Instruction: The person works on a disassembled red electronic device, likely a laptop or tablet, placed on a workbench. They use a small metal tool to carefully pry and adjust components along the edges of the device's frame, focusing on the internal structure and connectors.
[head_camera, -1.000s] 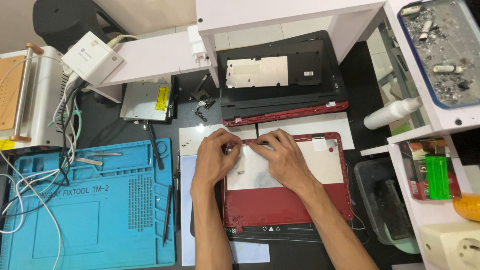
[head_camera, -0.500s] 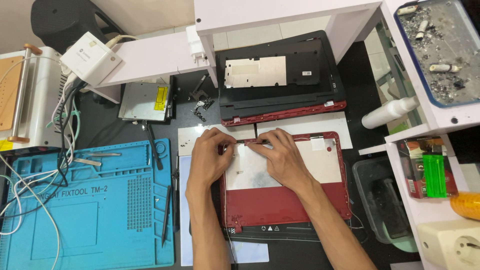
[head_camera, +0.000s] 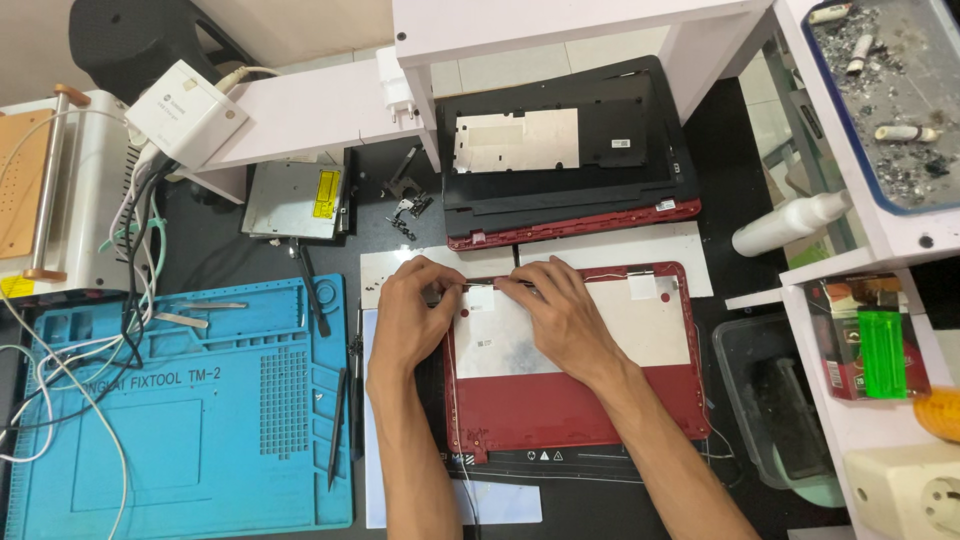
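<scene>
Right, state at this moment:
- Red lid lay flat on the dark surface, inner side up, with a silver foil panel across its upper half.
- Left hand sat at the lid's top left corner, fingers curled, tips pinched on a thin dark strip running along the top edge.
- Right hand lay flat over the foil, fingertips pressed on the same strip just right of the left hand's tips. Neither hand held a tool.
- The two hands were nearly touching at the fingertips.
- Second casing, black with a red rim, lay just behind the lid, under the white shelf.
- Blue mat lay left of the lid; tweezers rested on its right edge.
- Optical drive sat behind the mat, with small metal hinges between it and the black casing.
- White bottle lay on its side right of the casing.
- Green lighter stood in the rack at right.
</scene>
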